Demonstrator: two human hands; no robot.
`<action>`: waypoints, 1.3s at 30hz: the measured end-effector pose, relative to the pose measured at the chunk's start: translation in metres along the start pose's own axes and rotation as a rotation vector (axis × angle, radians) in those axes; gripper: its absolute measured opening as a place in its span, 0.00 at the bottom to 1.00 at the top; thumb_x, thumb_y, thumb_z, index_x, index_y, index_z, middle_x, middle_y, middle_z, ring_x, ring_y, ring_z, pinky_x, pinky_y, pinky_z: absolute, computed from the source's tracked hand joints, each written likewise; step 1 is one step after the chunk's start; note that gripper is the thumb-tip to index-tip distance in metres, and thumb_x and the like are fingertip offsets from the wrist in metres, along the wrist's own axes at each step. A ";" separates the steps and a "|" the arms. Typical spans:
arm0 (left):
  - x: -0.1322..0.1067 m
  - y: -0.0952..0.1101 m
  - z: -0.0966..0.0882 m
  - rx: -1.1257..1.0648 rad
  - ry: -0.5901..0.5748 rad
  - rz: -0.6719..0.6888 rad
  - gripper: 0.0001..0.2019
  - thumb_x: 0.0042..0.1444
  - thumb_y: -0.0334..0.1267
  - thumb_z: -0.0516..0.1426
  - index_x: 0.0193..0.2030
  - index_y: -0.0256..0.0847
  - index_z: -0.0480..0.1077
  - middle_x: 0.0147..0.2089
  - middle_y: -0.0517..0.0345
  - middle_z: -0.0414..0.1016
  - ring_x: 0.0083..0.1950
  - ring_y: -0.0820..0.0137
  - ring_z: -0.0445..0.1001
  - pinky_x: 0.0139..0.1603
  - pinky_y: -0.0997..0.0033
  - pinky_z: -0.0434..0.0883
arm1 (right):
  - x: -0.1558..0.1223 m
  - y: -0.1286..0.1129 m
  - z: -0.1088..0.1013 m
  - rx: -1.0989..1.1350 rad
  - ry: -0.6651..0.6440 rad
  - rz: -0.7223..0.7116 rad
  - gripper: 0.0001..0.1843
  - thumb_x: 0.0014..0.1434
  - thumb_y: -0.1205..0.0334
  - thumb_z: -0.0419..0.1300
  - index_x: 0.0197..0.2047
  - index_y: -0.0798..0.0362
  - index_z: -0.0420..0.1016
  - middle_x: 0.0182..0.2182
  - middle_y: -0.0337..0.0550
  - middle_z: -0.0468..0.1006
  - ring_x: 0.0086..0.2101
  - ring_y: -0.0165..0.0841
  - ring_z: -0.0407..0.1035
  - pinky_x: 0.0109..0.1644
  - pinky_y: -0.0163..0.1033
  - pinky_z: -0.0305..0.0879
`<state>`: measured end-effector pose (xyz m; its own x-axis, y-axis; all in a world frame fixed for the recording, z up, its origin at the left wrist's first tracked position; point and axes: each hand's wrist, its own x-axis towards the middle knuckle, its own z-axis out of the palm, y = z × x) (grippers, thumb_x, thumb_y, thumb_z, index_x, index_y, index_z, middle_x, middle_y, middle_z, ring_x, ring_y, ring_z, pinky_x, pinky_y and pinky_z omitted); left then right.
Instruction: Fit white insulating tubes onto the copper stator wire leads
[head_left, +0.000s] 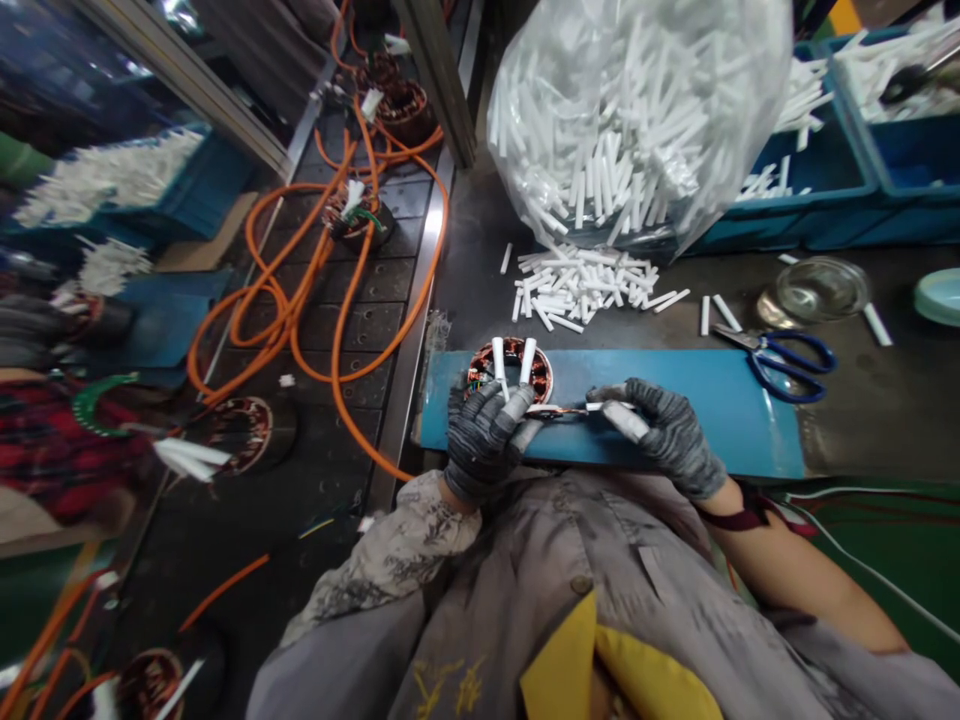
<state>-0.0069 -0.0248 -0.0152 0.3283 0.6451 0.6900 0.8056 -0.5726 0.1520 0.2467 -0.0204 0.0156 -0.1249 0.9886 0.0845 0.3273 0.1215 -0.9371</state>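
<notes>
Far left: somebody else's red plaid sleeve (52,450), pretty blurry, with a blue bin (202,185) heaped with white tubes up above it.
Track: dark metal plates (375,315) with loops of orange cable (251,300) sprawled all over, plus several wound copper cores sitting among them, one (240,435) with white tubes sticking out its side.
Left hand: grey striped glove (486,435), grip curled in at the near edge of the ring, thumb and fingers pinching a wire lead (576,411) that runs across to the other hand.
Copper-wound ring: the main piece (540,378), sitting on the blue mat (720,410) right by the left hand, two white tubes (528,358) poking up from it.
Tube pile: loose white ones (585,285) on the desk (862,400) beyond the ring, right below a big clear bag (637,100) stuffed with more.
Right hand: matching glove (675,435), grip pinching a small white tube (595,406) between thumb and fingertips, lined up with the lead, over the mat.
Scissors: blue handles (795,365), lying across the mat's far right corner, open or closed I can't tell.
Far right: glass dish (821,290) just beyond the scissors, blue bins (795,228) behind it, and a pale teal lid-looking thing (941,297) at the edge.
</notes>
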 end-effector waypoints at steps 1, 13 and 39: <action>-0.001 0.000 0.000 -0.005 -0.003 0.000 0.21 0.61 0.38 0.66 0.61 0.43 0.72 0.45 0.54 0.84 0.54 0.58 0.80 0.75 0.44 0.63 | 0.000 0.000 0.001 0.009 -0.008 0.005 0.13 0.64 0.54 0.63 0.43 0.50 0.87 0.37 0.43 0.87 0.37 0.37 0.81 0.45 0.41 0.78; 0.000 -0.001 -0.002 -0.003 -0.036 0.002 0.17 0.65 0.39 0.62 0.59 0.43 0.73 0.46 0.54 0.84 0.55 0.59 0.80 0.76 0.44 0.61 | -0.005 -0.014 0.009 -0.381 -0.164 -0.692 0.13 0.67 0.65 0.57 0.48 0.52 0.83 0.32 0.44 0.83 0.31 0.35 0.74 0.36 0.42 0.69; -0.002 0.000 -0.002 -0.008 -0.066 -0.039 0.17 0.62 0.38 0.64 0.58 0.44 0.75 0.45 0.53 0.84 0.54 0.59 0.80 0.76 0.43 0.62 | -0.016 0.019 0.012 -0.604 -0.137 -0.901 0.07 0.68 0.64 0.64 0.40 0.43 0.83 0.28 0.36 0.79 0.30 0.31 0.66 0.40 0.42 0.62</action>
<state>-0.0085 -0.0272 -0.0152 0.3291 0.6986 0.6353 0.8146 -0.5503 0.1833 0.2440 -0.0345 -0.0079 -0.6401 0.5013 0.5822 0.4642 0.8562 -0.2268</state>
